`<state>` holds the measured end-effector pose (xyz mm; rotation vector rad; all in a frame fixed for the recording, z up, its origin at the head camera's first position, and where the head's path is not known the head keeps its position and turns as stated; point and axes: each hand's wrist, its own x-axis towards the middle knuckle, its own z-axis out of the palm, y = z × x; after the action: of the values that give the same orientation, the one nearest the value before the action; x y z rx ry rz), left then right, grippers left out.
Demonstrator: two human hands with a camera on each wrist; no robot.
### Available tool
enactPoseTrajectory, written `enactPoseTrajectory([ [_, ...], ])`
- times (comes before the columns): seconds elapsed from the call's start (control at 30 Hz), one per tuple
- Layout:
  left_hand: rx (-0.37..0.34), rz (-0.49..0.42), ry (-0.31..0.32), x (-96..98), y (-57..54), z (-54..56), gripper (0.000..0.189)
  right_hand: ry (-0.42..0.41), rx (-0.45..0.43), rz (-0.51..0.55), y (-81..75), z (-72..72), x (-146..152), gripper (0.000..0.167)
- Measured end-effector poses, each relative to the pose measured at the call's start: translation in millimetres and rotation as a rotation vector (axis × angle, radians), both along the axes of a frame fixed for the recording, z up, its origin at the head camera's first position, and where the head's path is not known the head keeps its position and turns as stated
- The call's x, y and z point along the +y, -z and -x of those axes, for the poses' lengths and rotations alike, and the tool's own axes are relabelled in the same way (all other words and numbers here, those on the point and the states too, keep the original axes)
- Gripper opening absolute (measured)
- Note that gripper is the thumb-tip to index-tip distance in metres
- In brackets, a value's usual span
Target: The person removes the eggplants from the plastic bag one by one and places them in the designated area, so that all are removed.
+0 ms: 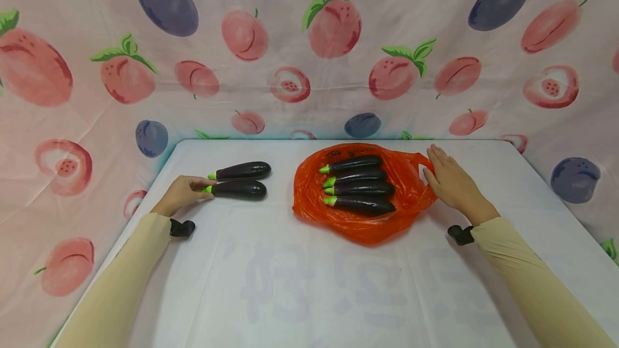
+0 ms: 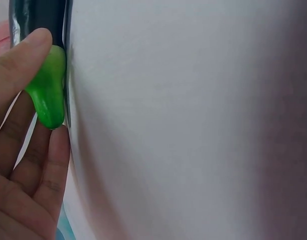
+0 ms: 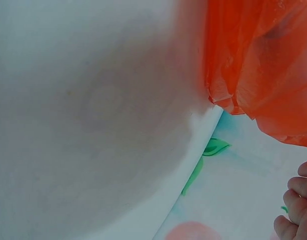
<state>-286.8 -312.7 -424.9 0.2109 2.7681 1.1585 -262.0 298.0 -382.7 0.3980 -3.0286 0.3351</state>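
Two dark purple eggplants with green stems lie side by side on the white table (image 1: pixel 309 283), left of centre. My left hand (image 1: pixel 195 189) pinches the green stem (image 2: pixel 46 95) of the nearer eggplant (image 1: pixel 239 189); its fingers (image 2: pixel 53 165) close on the stem's tip in the left wrist view. The farther eggplant (image 1: pixel 243 170) lies untouched just behind. An orange plastic bag (image 1: pixel 360 227) is spread flat at the centre with several eggplants (image 1: pixel 360 189) in a row on it. My right hand (image 1: pixel 442 173) rests flat with straight fingers on the bag's right edge (image 3: pixel 263 65).
A fruit-printed cloth (image 1: pixel 309 58) covers the wall behind and hangs down both sides of the table. The table's far edge (image 3: pixel 193 165) runs close beyond the bag. Bare tabletop stretches in front of both hands.
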Motion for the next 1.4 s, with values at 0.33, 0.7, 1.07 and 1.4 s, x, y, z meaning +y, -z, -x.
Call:
enactPoseTrajectory([
  [0.33, -0.027, 0.042, 0.0, 2.8, -0.5, 3.9, 0.045, 0.0, -0.007, -0.018, -1.6, -0.4, -0.4, 0.06],
  [0.7, -0.043, 0.003, 0.031, -1.9, -2.2, 1.0, 0.049, 0.009, -0.007, 0.007, -1.2, -2.2, 0.7, 0.06],
  [1.07, -0.04, -0.035, 0.071, -14.0, -3.8, -2.0, 0.053, 0.012, -0.011, 0.003, -2.6, -1.9, 0.4, 0.061],
  [1.4, -0.015, -0.223, 0.089, -15.7, -36.1, -6.5, 0.059, 0.003, -0.021, 0.002, -5.0, -3.1, 0.1, 0.06],
])
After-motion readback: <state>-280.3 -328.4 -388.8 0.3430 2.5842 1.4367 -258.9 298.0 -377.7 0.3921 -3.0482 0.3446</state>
